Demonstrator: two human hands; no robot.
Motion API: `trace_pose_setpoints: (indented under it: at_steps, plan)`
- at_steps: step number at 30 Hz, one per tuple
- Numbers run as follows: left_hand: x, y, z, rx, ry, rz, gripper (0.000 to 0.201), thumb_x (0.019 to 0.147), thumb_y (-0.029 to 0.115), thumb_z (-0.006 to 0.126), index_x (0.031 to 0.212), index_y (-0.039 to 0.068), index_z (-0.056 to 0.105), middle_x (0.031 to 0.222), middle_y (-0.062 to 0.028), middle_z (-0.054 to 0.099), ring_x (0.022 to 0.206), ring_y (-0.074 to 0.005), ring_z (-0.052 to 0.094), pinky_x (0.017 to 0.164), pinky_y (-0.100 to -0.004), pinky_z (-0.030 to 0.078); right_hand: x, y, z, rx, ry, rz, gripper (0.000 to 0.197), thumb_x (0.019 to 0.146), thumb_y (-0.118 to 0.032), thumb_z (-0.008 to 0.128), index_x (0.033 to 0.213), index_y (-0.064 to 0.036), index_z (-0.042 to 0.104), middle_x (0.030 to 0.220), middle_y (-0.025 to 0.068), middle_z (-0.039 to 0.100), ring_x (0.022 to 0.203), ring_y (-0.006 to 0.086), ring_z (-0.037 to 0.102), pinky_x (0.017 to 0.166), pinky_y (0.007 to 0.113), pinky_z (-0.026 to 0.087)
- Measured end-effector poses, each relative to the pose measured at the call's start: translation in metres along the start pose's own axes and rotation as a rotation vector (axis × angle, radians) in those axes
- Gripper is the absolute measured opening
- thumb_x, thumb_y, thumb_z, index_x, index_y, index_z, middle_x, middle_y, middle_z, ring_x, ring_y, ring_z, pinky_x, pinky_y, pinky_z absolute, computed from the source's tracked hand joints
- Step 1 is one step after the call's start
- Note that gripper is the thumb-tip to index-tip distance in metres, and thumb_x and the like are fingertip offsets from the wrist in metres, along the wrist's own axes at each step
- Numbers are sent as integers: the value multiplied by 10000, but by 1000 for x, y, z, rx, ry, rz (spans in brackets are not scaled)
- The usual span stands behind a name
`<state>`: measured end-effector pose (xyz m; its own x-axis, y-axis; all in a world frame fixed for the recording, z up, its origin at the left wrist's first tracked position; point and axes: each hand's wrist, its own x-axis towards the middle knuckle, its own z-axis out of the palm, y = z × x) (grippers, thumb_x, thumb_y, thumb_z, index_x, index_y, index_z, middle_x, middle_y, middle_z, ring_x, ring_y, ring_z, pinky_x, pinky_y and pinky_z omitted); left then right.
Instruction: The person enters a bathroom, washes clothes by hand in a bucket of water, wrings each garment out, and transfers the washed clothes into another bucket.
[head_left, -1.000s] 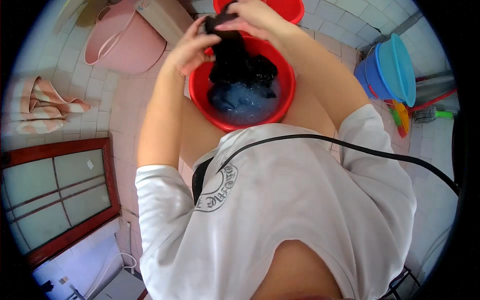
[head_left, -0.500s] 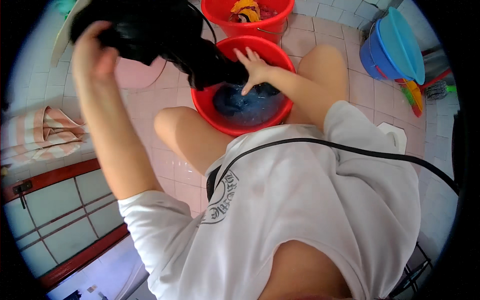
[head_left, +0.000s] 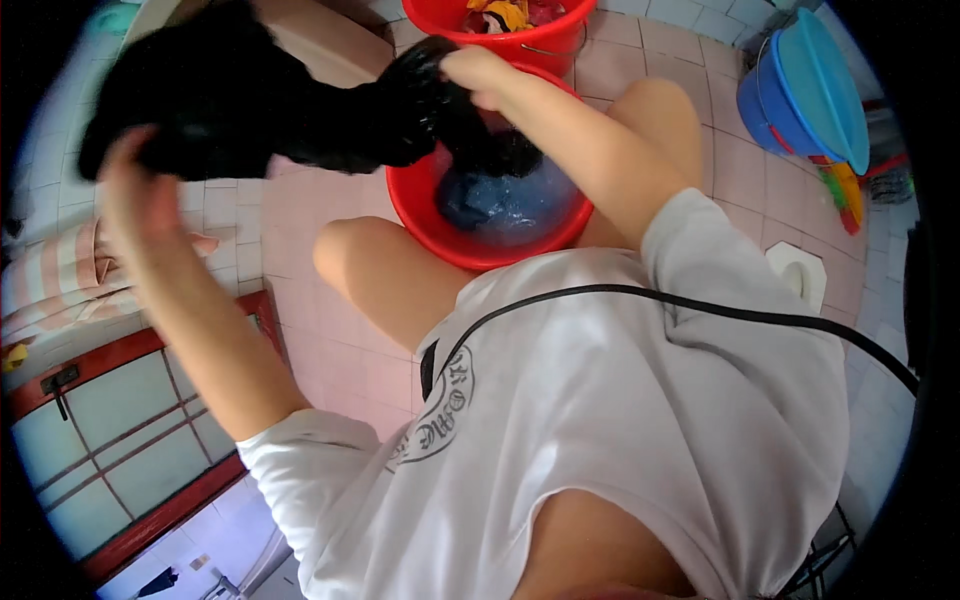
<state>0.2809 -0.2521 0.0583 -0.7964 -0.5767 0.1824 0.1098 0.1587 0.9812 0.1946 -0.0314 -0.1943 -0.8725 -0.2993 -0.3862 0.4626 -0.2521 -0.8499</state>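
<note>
A long, wet-looking black garment is stretched up to the left, and its exact kind does not show. My left hand, blurred by motion, holds it near its left end. The fingers of my right hand are wrapped round a bunched part farther right. From there the black cloth hangs down into a red bucket between my knees. Bluish, cloudy water fills the bucket's lower part, with dark cloth showing in it.
Behind stands another red bucket with yellow and red cloth inside. At the far right is a blue bucket with a light-blue basin on it. A striped towel hangs at left near a red-framed door. A black cable crosses my shirt.
My right hand, spread over the bucket before, has closed on the black garment and moved up. My left hand has moved left and lower, stretching the garment sideways.
</note>
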Motion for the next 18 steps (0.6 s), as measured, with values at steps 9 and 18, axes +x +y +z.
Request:
trace_pose_setpoints:
  at_steps: [9, 18]
  plan:
    - [-116, -301, 85, 1116, -754, 174, 384, 658, -1, 569, 1042, -11, 544, 1201, -255, 380, 1071, -438, 417, 932, -419, 378, 7, 108, -74, -1167, 217, 170, 422, 782, -158, 457, 1203, -170, 492, 1410, 102, 224, 1249, 440, 237, 990, 571, 251]
    - [-166, -366, 107, 1575, -1273, -431, 907, 705, 156, 646, 1393, 345, 86, 1453, -158, -110, 1313, -445, 9, 965, -659, 165, 15, 202, -72, -1766, -332, -13, 332, 819, -169, 461, 1137, -157, 555, 1356, 136, 337, 1305, 328, 177, 1057, 459, 179]
